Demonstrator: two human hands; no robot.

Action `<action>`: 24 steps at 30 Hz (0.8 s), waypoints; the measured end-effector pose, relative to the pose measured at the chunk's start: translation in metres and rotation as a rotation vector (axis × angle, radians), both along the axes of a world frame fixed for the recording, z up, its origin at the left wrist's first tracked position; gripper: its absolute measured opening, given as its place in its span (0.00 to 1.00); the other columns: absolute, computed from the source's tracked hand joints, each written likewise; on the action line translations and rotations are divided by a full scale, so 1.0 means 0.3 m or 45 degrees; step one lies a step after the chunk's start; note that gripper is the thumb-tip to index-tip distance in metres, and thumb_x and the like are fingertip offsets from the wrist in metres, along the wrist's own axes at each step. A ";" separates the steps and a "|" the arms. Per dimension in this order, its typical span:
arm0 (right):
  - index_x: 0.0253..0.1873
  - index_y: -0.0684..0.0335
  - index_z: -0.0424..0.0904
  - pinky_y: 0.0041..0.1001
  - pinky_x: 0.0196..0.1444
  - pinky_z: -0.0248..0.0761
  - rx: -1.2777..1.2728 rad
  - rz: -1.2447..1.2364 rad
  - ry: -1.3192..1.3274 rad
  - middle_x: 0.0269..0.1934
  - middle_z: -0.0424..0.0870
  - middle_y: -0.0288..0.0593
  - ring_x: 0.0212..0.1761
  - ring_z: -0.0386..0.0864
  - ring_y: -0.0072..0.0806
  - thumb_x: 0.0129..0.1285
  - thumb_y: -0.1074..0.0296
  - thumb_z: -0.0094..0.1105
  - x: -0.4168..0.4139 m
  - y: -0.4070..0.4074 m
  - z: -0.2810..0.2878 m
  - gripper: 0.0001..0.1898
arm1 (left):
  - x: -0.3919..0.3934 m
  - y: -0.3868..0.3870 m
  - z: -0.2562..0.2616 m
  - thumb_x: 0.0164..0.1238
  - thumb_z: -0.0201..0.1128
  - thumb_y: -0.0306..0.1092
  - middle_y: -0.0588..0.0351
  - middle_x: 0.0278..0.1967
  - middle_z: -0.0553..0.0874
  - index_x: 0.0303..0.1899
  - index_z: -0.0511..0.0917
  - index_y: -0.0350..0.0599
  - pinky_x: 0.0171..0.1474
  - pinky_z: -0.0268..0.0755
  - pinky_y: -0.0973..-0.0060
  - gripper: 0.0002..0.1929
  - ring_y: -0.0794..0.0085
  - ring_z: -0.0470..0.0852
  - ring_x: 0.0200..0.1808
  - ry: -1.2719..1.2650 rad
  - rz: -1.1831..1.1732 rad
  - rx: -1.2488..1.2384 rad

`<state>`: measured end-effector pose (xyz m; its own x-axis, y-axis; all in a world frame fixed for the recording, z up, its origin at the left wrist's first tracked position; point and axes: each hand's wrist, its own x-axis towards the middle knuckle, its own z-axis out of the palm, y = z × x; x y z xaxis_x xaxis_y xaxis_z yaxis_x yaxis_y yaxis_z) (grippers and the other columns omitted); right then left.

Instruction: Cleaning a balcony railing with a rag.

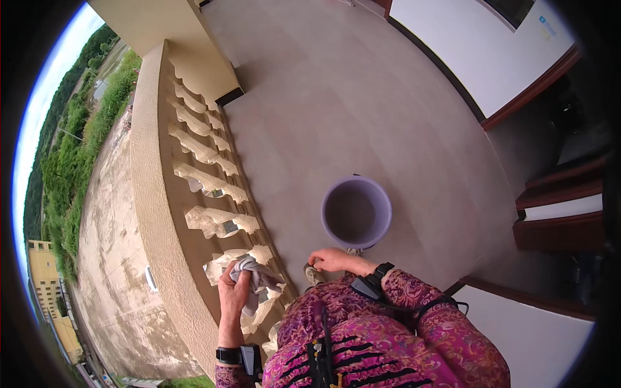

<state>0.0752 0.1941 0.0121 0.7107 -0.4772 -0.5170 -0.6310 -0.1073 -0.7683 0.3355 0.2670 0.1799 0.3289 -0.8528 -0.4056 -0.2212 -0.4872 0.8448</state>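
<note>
A crumpled pale grey cloth (254,279) is gripped in my left hand (234,290), beside the inner side of the balcony railing. Below the waist-side of a purple plastic bucket (356,212), my right hand (335,260) is held in front of my body with its fingers curled; whether it holds anything small I cannot tell. The bucket stands on the floor, with dark grey-looking contents or bottom inside. Part of my shoe (314,275) shows under the right hand.
A cream stone railing (150,160) with balusters (208,153) runs along the left, meeting a pillar (194,53). Beyond it lies a lower concrete yard. Smooth grey floor (310,121) stretches ahead. White walls (475,58) and dark red door frames (533,87) stand at the right.
</note>
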 end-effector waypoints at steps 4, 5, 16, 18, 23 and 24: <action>0.56 0.63 0.79 0.30 0.51 0.71 0.691 -0.523 -0.770 0.49 0.82 0.35 0.49 0.77 0.24 0.66 0.60 0.59 -0.055 -0.073 0.141 0.18 | -0.190 -0.090 -0.154 0.77 0.57 0.37 0.58 0.49 0.86 0.57 0.79 0.38 0.53 0.76 0.77 0.16 0.77 0.83 0.48 0.783 0.140 0.042; 0.58 0.67 0.77 0.26 0.54 0.68 0.672 -0.736 -0.860 0.51 0.80 0.34 0.51 0.73 0.20 0.68 0.59 0.60 -0.074 -0.087 0.181 0.20 | -0.235 -0.118 -0.157 0.78 0.55 0.38 0.58 0.50 0.86 0.57 0.79 0.38 0.55 0.76 0.75 0.16 0.75 0.83 0.49 0.905 0.202 0.057; 0.65 0.65 0.69 0.26 0.54 0.73 0.156 -0.785 -0.535 0.47 0.82 0.46 0.49 0.80 0.28 0.66 0.64 0.63 -0.244 -0.153 -0.004 0.25 | -0.429 -0.239 -0.134 0.80 0.52 0.45 0.59 0.53 0.83 0.62 0.73 0.42 0.55 0.75 0.76 0.21 0.77 0.81 0.52 0.999 0.254 0.191; 0.68 0.61 0.64 0.30 0.55 0.74 0.245 -0.800 -0.383 0.47 0.82 0.53 0.53 0.81 0.34 0.65 0.63 0.65 -0.215 -0.183 0.108 0.30 | -0.414 -0.230 -0.152 0.79 0.54 0.44 0.60 0.51 0.84 0.61 0.74 0.41 0.53 0.74 0.80 0.19 0.79 0.81 0.51 0.972 0.299 0.170; 0.75 0.59 0.54 0.34 0.58 0.73 0.365 -0.434 -0.790 0.62 0.74 0.52 0.60 0.78 0.37 0.63 0.57 0.70 -0.157 -0.304 0.227 0.41 | -0.402 -0.334 -0.132 0.74 0.61 0.45 0.56 0.50 0.83 0.65 0.71 0.39 0.55 0.71 0.79 0.26 0.78 0.79 0.51 0.771 0.173 0.087; 0.75 0.61 0.53 0.32 0.61 0.71 -0.129 -0.265 -0.690 0.62 0.75 0.52 0.61 0.77 0.38 0.63 0.60 0.70 -0.113 -0.329 0.302 0.42 | -0.384 -0.355 -0.121 0.74 0.61 0.45 0.56 0.50 0.83 0.65 0.71 0.39 0.55 0.71 0.79 0.26 0.78 0.79 0.51 0.780 0.191 0.067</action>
<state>0.0412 0.0955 0.1028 0.7468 -0.6632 -0.0508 -0.1670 -0.1129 -0.9795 0.2204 0.1606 0.1437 0.1378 -0.7892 -0.5985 0.3690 -0.5198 0.7705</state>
